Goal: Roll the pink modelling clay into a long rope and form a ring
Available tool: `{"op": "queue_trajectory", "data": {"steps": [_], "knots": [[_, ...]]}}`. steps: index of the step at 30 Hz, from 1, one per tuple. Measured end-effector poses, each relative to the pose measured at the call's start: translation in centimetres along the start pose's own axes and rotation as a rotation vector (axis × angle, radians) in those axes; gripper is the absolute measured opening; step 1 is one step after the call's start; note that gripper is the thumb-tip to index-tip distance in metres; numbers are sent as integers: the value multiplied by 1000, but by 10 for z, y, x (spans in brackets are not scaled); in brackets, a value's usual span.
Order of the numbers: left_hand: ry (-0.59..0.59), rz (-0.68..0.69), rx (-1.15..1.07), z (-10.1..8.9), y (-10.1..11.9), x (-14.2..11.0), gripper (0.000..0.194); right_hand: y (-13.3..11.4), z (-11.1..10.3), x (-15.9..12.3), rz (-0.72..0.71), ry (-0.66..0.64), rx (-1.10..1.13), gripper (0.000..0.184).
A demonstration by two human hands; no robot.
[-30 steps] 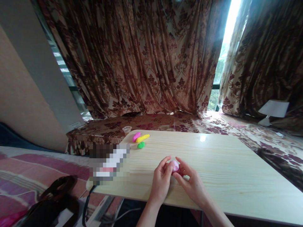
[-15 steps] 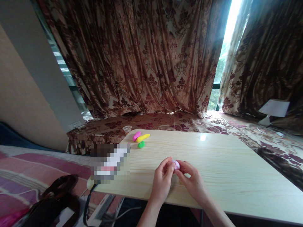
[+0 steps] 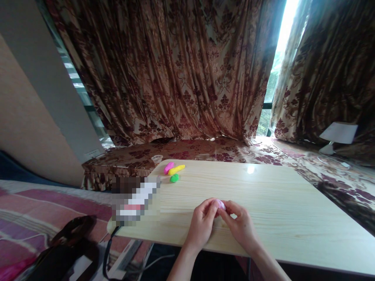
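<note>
My left hand (image 3: 201,224) and my right hand (image 3: 240,226) meet over the near part of a light wooden table (image 3: 278,203). Between their fingertips they pinch a small pale pink lump of clay (image 3: 220,204), mostly hidden by the fingers. Both hands are closed round it, just above the tabletop. At the table's far left corner lie a pink clay piece (image 3: 168,168), a yellow clay roll (image 3: 177,169) and a green clay ball (image 3: 174,178).
A small clear cup (image 3: 157,159) stands past the table's far left corner. A dark bag (image 3: 66,246) lies on the striped bedding at lower left. Patterned curtains (image 3: 175,70) hang behind, and a white lamp (image 3: 336,136) sits at far right.
The fingers of both hands have closed further round the pink clay, hiding more of it. The hands have shifted slightly toward me.
</note>
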State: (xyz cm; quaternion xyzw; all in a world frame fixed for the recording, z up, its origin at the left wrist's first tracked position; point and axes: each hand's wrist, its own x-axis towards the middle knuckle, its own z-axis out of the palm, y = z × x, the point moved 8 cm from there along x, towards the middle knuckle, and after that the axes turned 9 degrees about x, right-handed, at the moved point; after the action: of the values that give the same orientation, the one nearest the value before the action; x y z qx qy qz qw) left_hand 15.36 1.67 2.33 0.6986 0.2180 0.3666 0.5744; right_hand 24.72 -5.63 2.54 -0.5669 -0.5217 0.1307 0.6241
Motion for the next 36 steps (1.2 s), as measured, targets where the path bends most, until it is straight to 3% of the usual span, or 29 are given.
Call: {"op": "queue_trajectory", "data": {"steps": [8, 12, 18, 26, 36], "knots": [[61, -5, -14, -8, -5, 1, 29, 5, 4, 0, 44, -24, 42, 36], [49, 9, -2, -8, -3, 0, 25, 3, 4, 1, 21, -39, 19, 25], [14, 12, 12, -6, 1, -1, 28, -5, 0, 0, 22, -29, 51, 31], [-129, 18, -7, 9, 6, -3, 32, -1, -7, 1, 79, 5, 141, 25], [-99, 51, 5, 9, 6, -3, 24, 8, -10, 0, 121, 77, 199, 33]]}}
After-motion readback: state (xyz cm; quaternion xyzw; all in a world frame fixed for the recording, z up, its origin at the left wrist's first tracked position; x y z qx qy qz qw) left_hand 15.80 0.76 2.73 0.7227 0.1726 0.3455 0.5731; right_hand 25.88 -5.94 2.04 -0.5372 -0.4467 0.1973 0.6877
